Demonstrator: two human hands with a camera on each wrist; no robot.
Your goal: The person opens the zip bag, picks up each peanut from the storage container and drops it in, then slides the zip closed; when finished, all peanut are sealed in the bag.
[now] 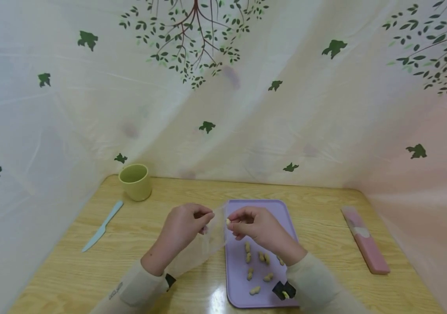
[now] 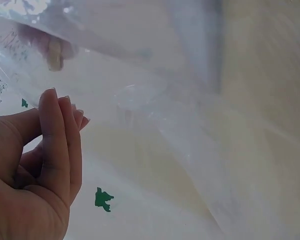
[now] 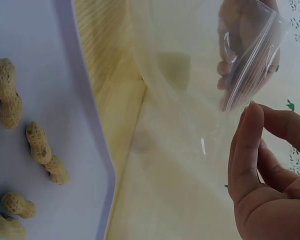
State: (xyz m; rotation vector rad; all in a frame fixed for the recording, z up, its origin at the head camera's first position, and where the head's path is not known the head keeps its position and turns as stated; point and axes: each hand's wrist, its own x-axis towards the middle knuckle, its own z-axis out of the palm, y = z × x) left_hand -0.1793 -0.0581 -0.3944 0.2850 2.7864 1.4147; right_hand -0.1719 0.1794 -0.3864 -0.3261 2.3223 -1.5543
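A clear zip-top plastic bag [image 1: 201, 250] hangs from my left hand [image 1: 189, 222], which pinches it near its opening. The bag's ridged seal strip [image 3: 255, 60] shows by those fingers in the right wrist view. My right hand [image 1: 256, 226] faces it over the lilac tray [image 1: 236, 261], thumb and fingers pinching a small pale peanut [image 1: 228, 221]. Through the plastic, the left wrist view shows that peanut [image 2: 55, 55] blurred; in the right wrist view the fingers [image 3: 247, 145] hide it. Several unshelled peanuts [image 3: 38, 142] lie spread over the tray.
At the back left of the wooden table [image 1: 176, 192] stands a green cup [image 1: 137, 185], with a pale blue knife [image 1: 103, 226] in front. A long pink case [image 1: 366, 242] lies far right. A printed curtain [image 1: 247, 131] hangs behind and at both sides.
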